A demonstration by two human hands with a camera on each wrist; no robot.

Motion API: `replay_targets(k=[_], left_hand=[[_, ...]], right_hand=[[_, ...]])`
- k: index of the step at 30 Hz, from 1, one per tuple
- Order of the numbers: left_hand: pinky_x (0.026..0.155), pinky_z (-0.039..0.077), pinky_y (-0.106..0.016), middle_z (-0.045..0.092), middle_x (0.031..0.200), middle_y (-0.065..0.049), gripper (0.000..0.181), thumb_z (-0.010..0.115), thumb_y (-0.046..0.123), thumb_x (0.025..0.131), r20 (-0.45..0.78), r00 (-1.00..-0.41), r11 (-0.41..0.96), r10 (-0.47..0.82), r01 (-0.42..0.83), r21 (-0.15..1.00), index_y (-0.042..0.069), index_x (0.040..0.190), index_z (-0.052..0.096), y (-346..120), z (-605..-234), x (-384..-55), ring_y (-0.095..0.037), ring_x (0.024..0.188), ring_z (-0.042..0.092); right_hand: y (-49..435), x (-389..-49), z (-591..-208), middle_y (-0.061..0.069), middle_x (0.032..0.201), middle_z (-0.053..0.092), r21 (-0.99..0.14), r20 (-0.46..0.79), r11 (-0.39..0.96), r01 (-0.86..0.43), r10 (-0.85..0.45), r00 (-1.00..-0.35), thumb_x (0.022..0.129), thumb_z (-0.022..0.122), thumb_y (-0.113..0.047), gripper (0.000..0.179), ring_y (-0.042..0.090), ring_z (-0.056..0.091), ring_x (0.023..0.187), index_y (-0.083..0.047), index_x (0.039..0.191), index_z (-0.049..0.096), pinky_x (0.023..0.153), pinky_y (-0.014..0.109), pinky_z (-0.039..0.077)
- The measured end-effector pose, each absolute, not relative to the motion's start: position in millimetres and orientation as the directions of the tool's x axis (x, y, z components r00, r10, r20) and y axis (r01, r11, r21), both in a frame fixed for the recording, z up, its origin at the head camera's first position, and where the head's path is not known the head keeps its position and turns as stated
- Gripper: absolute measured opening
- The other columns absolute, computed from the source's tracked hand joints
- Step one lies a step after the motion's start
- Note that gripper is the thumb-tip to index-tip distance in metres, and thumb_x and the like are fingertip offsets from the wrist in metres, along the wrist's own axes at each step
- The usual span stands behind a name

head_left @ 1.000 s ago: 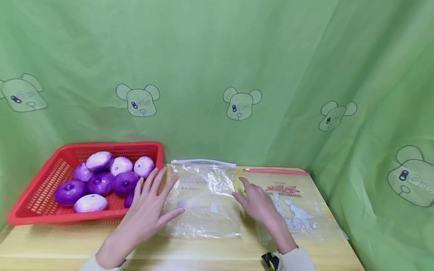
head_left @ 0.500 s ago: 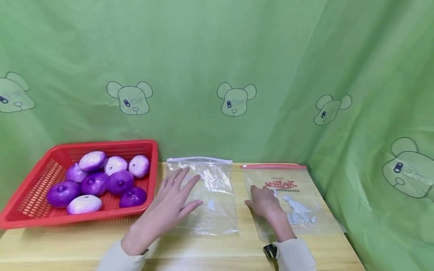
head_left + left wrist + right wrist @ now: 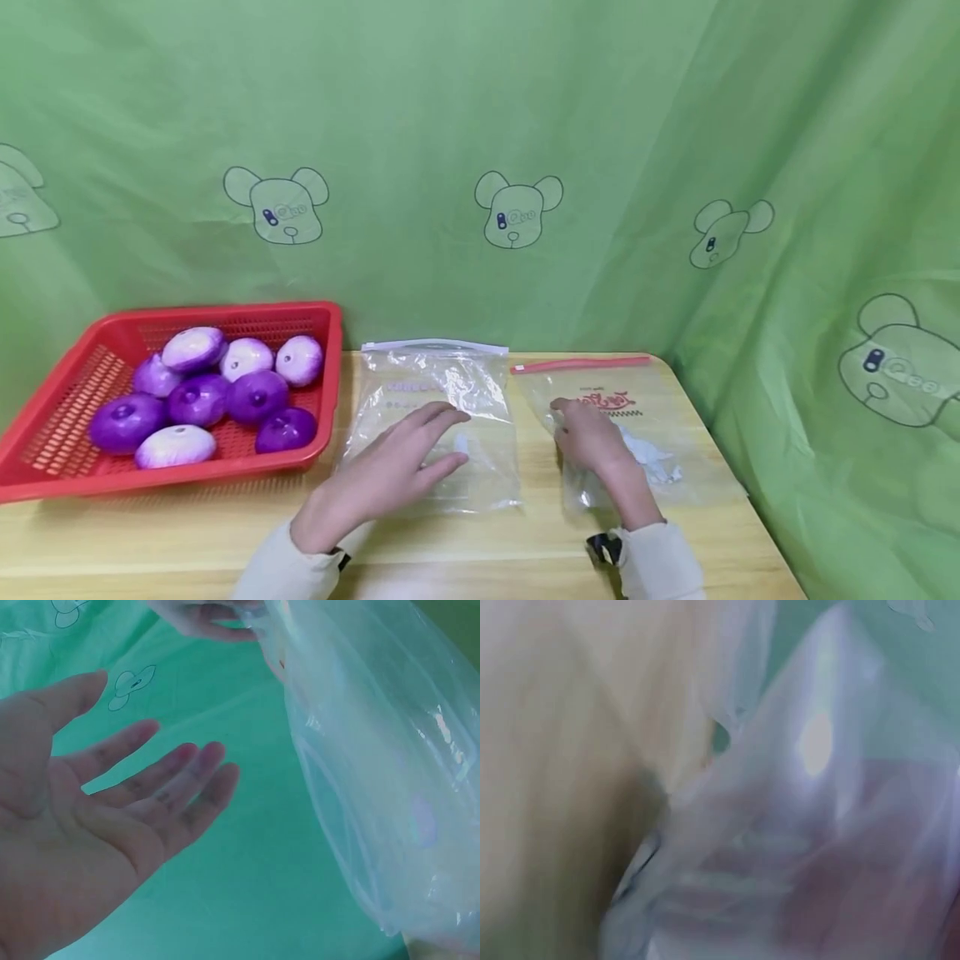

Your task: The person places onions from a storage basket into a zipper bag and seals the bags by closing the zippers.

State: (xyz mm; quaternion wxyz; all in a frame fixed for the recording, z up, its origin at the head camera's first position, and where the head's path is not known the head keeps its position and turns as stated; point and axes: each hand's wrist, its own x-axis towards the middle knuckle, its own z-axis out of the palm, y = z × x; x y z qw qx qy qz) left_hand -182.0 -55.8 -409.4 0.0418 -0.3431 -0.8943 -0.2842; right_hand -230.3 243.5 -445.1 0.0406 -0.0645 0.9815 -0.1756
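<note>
Two see-through zip bags lie side by side on the table. Over the left bag (image 3: 483, 392), which has a white slider strip, hovers my left hand (image 3: 393, 467). Its fingers are loosely bent and grip nothing; the left wrist view shows the bare palm (image 3: 90, 825). My right hand (image 3: 596, 442) pinches the left side of the right bag (image 3: 660, 396), which has a red zip strip, red lettering and a pale dinosaur print. That bag's plastic is bunched and raised by the fingers. In the blurred right wrist view, plastic (image 3: 817, 825) covers most of the hand.
A red perforated basket (image 3: 187, 473) stands on the left of the table, holding several purple and white onions (image 3: 197, 400). A green curtain (image 3: 405, 167) with bear-head outlines hangs behind and to the right. Wooden tabletop (image 3: 450, 550) shows in front of the bags.
My right hand came down on the right bag, took hold of it and shifted it left, crumpling the print. My left hand moved right over the left bag. The head view turned slightly.
</note>
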Motion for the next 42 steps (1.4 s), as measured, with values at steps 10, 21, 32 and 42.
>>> replay_targets(k=[10,21,32,42], left_hand=[[0.087,0.057,-0.036,0.064,0.127,-0.006,0.034,0.061,0.021,0.1,0.351,-0.775,0.388,0.525,0.585,0.712,0.007,0.131,0.059,-56.5,-416.7,-196.1,-0.021,0.105,0.067],[0.086,0.057,-0.033,0.065,0.124,-0.007,0.029,0.058,0.023,0.101,0.274,-0.846,0.331,0.457,0.448,0.83,0.009,0.127,0.06,-61.5,-419.1,-201.2,-0.021,0.107,0.067],[0.084,0.059,-0.046,0.059,0.129,-0.024,0.042,0.041,0.03,0.108,0.153,-0.86,-0.081,0.487,0.13,0.988,0.0,0.136,0.051,-58.6,-416.1,-203.9,-0.036,0.106,0.067],[0.075,0.059,-0.053,0.061,0.115,-0.022,0.061,0.025,0.057,0.105,-0.042,-0.943,-0.242,0.331,-0.127,0.962,0.003,0.128,0.038,-61.3,-421.4,-207.7,-0.041,0.096,0.07]], right_hand=[[261.2,-231.1,-415.2,0.012,0.093,0.071,-0.454,0.12,0.863,-0.221,-0.187,-0.975,0.096,0.058,-0.005,0.022,0.017,0.056,0.068,0.001,0.114,0.069,0.068,0.04,0.051],[235.6,-209.2,-386.7,0.011,0.095,0.072,-0.408,0.254,0.863,-0.299,-0.207,-0.945,0.094,0.061,-0.005,0.023,0.013,0.054,0.062,0.0,0.115,0.069,0.064,0.035,0.05],[198.2,-166.1,-358.1,0.003,0.083,0.071,-0.385,0.333,0.802,-0.457,-0.341,-0.879,0.091,0.068,-0.002,0.024,0.0,0.045,0.05,-0.004,0.115,0.07,0.049,0.021,0.047],[175.1,-145.6,-356.1,-0.007,0.085,0.07,-0.238,0.394,0.673,-0.7,-0.592,-0.703,0.09,0.067,-0.001,0.024,0.0,0.054,0.069,-0.011,0.11,0.075,0.067,0.023,0.053]])
